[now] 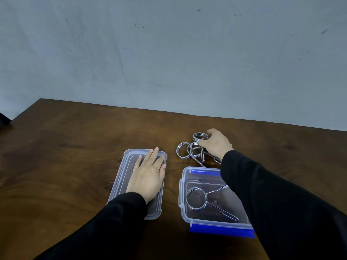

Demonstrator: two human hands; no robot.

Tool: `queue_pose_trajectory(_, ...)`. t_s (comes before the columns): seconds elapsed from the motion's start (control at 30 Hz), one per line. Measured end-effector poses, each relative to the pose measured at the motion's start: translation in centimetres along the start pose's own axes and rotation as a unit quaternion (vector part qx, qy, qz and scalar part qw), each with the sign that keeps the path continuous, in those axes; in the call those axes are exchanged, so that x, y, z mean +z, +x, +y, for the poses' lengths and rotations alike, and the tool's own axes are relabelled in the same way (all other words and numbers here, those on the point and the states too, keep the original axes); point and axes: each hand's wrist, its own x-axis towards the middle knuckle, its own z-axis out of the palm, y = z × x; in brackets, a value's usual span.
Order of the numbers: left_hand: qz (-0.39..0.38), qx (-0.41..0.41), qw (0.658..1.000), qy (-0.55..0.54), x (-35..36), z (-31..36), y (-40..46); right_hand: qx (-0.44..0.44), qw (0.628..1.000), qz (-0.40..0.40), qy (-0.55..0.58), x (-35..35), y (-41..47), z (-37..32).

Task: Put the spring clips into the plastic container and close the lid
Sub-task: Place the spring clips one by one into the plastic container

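- One spring clip (204,200) is lying inside the plastic container (183,186).
- The left hand (148,177) is resting flat, fingers spread, on the lid (120,177).
- The right hand (216,144) is closing its fingers around the piled clips (189,150) behind the container.
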Motion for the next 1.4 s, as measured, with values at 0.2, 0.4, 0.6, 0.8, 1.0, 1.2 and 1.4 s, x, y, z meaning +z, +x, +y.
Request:
queue_pose_trajectory(0.2, 0.004, 0.000, 1.000, 0.002, 0.1, 0.0, 0.0, -0.026, 0.997, 0.026, 0.066, -0.9, 0.1, -0.3)
queue_pose_trajectory(0.4, 0.004, 0.001, 1.000, 0.010, 0.2, 0.0, 0.0, -0.066, 0.986, 0.011, 0.150, -4.0, -1.2, -1.3)
queue_pose_trajectory(0.6, 0.004, 0.007, 1.000, 0.015, 0.2, 0.0, 0.0, -0.071, 0.949, 0.054, 0.301, -7.9, -5.1, -1.8)
queue_pose_trajectory(0.8, -0.005, 0.008, 1.000, 0.018, 0.0, 0.1, -0.1, -0.010, 0.943, -0.002, 0.333, -9.7, -12.2, -0.1)
queue_pose_trajectory(1.0, -0.009, 0.004, 1.000, 0.012, -0.5, 0.3, -0.3, 0.094, 0.906, -0.083, 0.404, -7.9, -16.2, 2.4)
queue_pose_trajectory(1.2, -0.017, 0.005, 1.000, 0.022, -0.4, 0.2, -0.2, 0.191, 0.830, -0.115, 0.511, -4.8, -16.6, 5.4)
queue_pose_trajectory(1.4, -0.019, 0.003, 1.000, 0.024, -0.3, 0.1, -0.3, 0.220, 0.809, -0.113, 0.534, -3.5, -16.7, 5.9)
